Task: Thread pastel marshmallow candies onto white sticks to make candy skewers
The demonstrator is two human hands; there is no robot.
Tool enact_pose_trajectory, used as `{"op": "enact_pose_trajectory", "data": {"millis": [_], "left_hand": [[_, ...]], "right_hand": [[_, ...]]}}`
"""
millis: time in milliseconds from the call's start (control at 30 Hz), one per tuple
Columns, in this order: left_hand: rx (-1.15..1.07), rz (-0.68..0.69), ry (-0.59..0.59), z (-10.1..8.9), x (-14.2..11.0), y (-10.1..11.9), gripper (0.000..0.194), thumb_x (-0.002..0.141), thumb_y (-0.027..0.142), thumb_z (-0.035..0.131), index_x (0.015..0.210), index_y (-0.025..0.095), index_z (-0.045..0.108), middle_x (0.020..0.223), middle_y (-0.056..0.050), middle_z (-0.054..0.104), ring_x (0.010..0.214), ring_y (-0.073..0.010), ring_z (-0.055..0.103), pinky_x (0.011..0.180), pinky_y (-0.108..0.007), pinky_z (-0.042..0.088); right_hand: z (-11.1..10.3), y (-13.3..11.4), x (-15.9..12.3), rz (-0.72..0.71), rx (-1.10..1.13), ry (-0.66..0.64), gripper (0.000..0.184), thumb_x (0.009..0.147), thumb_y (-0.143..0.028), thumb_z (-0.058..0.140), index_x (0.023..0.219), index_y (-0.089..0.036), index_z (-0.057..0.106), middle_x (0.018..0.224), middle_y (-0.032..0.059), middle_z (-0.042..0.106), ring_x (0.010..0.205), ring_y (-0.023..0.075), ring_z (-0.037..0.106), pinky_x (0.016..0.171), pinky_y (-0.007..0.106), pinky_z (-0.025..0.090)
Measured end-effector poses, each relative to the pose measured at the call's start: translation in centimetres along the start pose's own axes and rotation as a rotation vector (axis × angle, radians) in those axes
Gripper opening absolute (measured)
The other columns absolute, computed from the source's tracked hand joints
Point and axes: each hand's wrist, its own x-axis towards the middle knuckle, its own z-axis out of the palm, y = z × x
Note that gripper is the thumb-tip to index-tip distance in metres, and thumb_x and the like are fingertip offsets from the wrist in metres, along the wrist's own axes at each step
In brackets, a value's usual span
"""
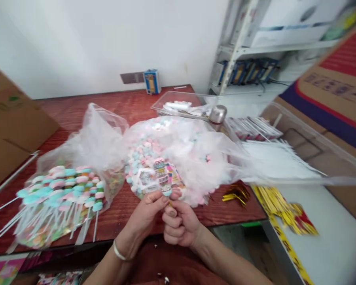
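Note:
Close together at the table's front edge, my left hand (146,211) and my right hand (180,223) are both closed, fingertips nearly touching. Between them they pinch the lower end of a small candy bag (162,174) with a printed label, which stands upright. A pale blue and a pink marshmallow piece show just above my fingers. A speck of gold sits at the pinch, too small to make out. Behind lies a large clear plastic sack (192,142) of pink, blue and white marshmallows. Other printed labels (146,178) rest against it.
Marshmallow skewers (59,188) with white sticks lie on a plastic bag at left. Gold strips (236,194) lie at the table's right edge, yellow-gold bundles (279,206) beyond. A clear tray (180,107), a metal-capped bottle (218,114) and cardboard boxes (14,126) stand around.

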Motion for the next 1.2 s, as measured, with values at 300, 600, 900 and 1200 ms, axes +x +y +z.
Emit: {"op": "enact_pose_trajectory", "data": {"millis": [300, 600, 900, 1200], "left_hand": [[-0.036, 0.349, 0.197, -2.4, 0.3, 0.8, 0.025, 0.069, 0.037, 0.081, 0.072, 0.018, 0.065, 0.080, -0.001, 0.070, 0.076, -0.0169, 0.065, 0.074, -0.030, 0.055], [0.641, 0.339, 0.224, -2.8, -0.5, -0.1, 0.027, 0.090, 0.044, 0.057, 0.080, 0.018, 0.062, 0.071, 0.001, 0.057, 0.067, -0.0142, 0.050, 0.064, -0.024, 0.040], [1.364, 0.615, 0.218, -1.9, -0.4, 0.9, 0.023, 0.094, 0.014, 0.039, 0.077, 0.019, 0.055, 0.085, -0.003, 0.053, 0.078, -0.0173, 0.052, 0.073, -0.028, 0.042], [1.462, 0.769, 0.246, -0.5, 0.6, 0.0, 0.019, 0.096, 0.017, 0.044, 0.099, 0.020, 0.062, 0.084, -0.005, 0.060, 0.074, -0.0197, 0.056, 0.068, -0.029, 0.041]], "right_hand": [[-2.5, 0.0, -8.8, -0.103, -0.666, 0.680, 0.014, 0.091, -0.027, 0.050, 0.088, -0.020, 0.062, 0.097, 0.0071, 0.062, 0.094, 0.0213, 0.053, 0.088, 0.035, 0.037], [-6.4, 1.5, -11.3, -0.056, -1.690, 0.795, 0.017, 0.089, -0.016, 0.055, 0.073, -0.021, 0.057, 0.077, 0.0047, 0.063, 0.074, 0.0216, 0.057, 0.066, 0.032, 0.032], [-2.7, -1.9, -8.6, -0.510, -1.578, 0.929, 0.018, 0.100, -0.021, 0.041, 0.084, -0.021, 0.050, 0.062, -0.0027, 0.057, 0.050, 0.0128, 0.056, 0.053, 0.026, 0.034], [-0.5, -3.2, 0.5, -0.744, -1.830, 0.953, 0.035, 0.102, -0.016, 0.036, 0.071, -0.021, 0.052, 0.055, -0.0001, 0.051, 0.048, 0.0148, 0.049, 0.050, 0.029, 0.028]]}}
